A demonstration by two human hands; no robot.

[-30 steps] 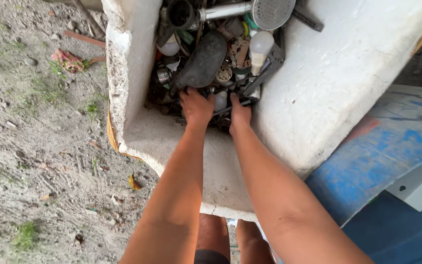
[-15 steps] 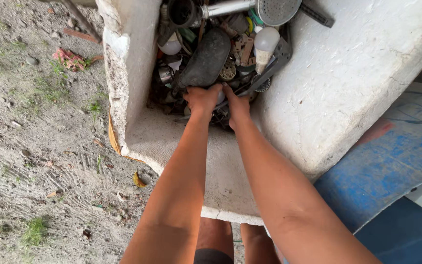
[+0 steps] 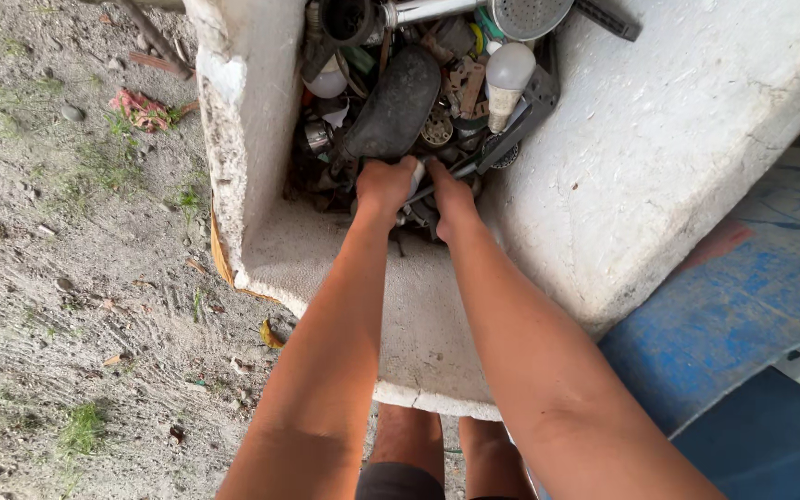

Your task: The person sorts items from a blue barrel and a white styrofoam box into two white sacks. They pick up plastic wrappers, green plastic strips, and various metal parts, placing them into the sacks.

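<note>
Head camera looks straight down at two bare arms that reach into a white foam box [image 3: 261, 111] full of old parts. At the left of the frame is sandy ground [image 3: 57, 278] with small patches of grass and a reddish scrap [image 3: 143, 108] in the upper left. The box wall stands just right of this.

Near the upper middle, the left hand [image 3: 383, 185] is curled into a closed grip. Its fingers are pressed together and bent down into the pile, just under the lower end of a long dark curved piece [image 3: 398, 102]. I cannot tell exactly what the fingers hold, because they are hidden among the parts.

Just beside it, the right hand [image 3: 451, 194] is also bent at the fingers, which go down into the junk; the two hands almost touch. A thin metal rod [image 3: 451, 173] passes between them.

Above the right hand lies a white light bulb [image 3: 508, 79], and higher up a round shower head [image 3: 530, 14] on a chrome tube. At the lower right of the frame is a blue painted surface [image 3: 743, 306].
</note>
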